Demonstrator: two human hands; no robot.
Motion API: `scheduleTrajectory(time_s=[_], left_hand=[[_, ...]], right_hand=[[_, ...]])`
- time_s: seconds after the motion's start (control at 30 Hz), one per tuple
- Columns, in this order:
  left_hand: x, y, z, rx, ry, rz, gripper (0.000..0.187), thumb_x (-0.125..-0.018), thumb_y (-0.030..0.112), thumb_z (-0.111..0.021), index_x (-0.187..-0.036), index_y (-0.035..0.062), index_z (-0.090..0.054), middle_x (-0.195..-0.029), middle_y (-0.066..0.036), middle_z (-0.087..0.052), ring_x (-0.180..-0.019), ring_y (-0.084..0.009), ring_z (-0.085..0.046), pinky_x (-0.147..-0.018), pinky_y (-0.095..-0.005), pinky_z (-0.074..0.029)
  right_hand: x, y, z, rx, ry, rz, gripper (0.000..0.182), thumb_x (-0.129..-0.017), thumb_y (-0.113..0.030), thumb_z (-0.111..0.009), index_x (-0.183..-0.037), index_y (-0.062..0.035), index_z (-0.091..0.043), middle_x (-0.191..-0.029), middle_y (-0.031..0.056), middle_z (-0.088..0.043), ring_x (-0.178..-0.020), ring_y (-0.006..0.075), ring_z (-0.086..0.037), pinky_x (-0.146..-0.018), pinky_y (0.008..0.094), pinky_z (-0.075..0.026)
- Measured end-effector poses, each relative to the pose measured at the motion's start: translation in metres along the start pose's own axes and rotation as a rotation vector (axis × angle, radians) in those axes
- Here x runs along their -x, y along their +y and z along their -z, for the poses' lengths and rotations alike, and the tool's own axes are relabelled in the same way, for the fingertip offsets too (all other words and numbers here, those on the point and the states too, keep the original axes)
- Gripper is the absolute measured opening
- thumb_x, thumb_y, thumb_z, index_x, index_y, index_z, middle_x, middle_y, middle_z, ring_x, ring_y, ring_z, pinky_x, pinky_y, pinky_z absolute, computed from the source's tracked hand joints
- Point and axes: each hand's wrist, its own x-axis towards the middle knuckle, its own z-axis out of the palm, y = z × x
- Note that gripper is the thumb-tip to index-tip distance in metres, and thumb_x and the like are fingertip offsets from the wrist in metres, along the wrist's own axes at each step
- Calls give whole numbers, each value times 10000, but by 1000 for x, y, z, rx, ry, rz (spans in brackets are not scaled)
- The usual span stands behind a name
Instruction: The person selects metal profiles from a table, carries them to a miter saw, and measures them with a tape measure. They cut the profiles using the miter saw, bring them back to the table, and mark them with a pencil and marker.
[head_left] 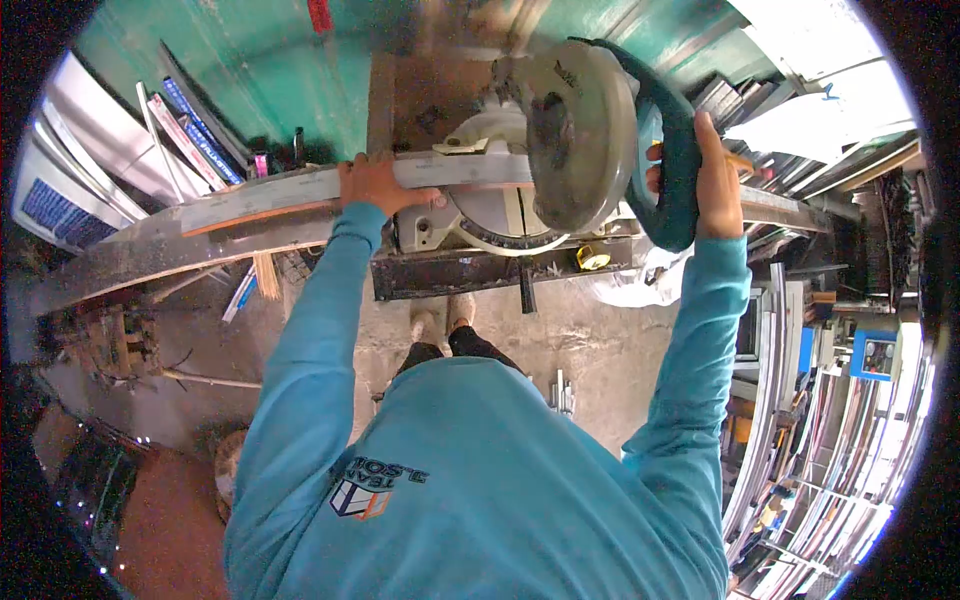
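A miter saw (585, 140) with a round clear-grey blade guard stands on the bench in front of me. My right hand (715, 180) is wrapped round its dark green handle (678, 150), at the right of the guard. A long pale profile (270, 195) lies along the bench and across the saw base (425, 228). On the left of the blade, my left hand (378, 185) grips the profile, thumb stretched toward the saw. The profile's end near the blade is hidden behind the guard.
A yellow tape measure (592, 258) sits on the bench's front ledge. Long strips and profiles (195, 135) lean at the back left. Racks of long bars (830, 440) stand at the right. A wooden stand (120, 340) is on the floor at left.
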Motion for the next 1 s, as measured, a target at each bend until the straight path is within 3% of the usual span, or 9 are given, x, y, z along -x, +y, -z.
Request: scheduleTrajectory(time_s=[0.1, 0.2, 0.3, 0.43, 0.5, 1.0], left_hand=[[-3, -1, -6, 8, -58, 5, 1074, -468, 843, -656, -1183, 43, -615, -1173, -151, -619, -1149, -314, -527, -988, -480, -342], [1, -3, -8, 38, 29, 7, 1074, -468, 838, -660, -1175, 31, -614, -1167, -162, -618, -1148, -315, -527, -989, -488, -338], [-4, -4, -11, 55, -14, 4, 1082, -467, 840, -659, -1183, 29, -607, -1174, -167, -615, -1157, -318, -522, -990, -497, -338], [-2, -6, -16, 22, 75, -23, 1084, -473, 856, -642, -1186, 41, -602, -1190, -154, -613, -1169, -324, -518, -993, -512, -338], [-1, -2, -11, 11, 83, -21, 1084, -474, 862, -636, -1185, 45, -602, -1195, -149, -612, -1174, -325, -516, -996, -516, -334], [2, -1, -6, 12, 98, -33, 1060, -492, 843, -647, -1191, 48, -599, -1201, -128, -607, -1153, -323, -517, -986, -517, -324]], right_hand=[[-7, -3, 2, 172, 31, 46, 546, -930, -552, -474, -868, -30, -618, -723, 92, -636, -556, 169, -613, -502, 306, -510], [-4, -9, -2, 234, 30, 138, 570, -928, -560, -473, -820, -21, -623, -695, 91, -629, -539, 165, -604, -497, 303, -505], [-5, -3, 1, 232, 53, 105, 594, -926, -567, -474, -780, -11, -624, -667, 91, -620, -521, 167, -599, -489, 299, -498], [-4, 6, 1, 212, 38, 132, 618, -925, -578, -467, -773, -1, -626, -648, 94, -615, -512, 169, -596, -484, 294, -494], [-1, 11, 2, 213, 47, 124, 531, -950, -559, -440, -899, -46, -569, -699, 94, -621, -516, 166, -591, -465, 294, -473], [8, 23, 1, 221, 72, 173, 605, -931, -592, -454, -829, -15, -602, -684, 97, -630, -501, 164, -597, -458, 284, -470]])
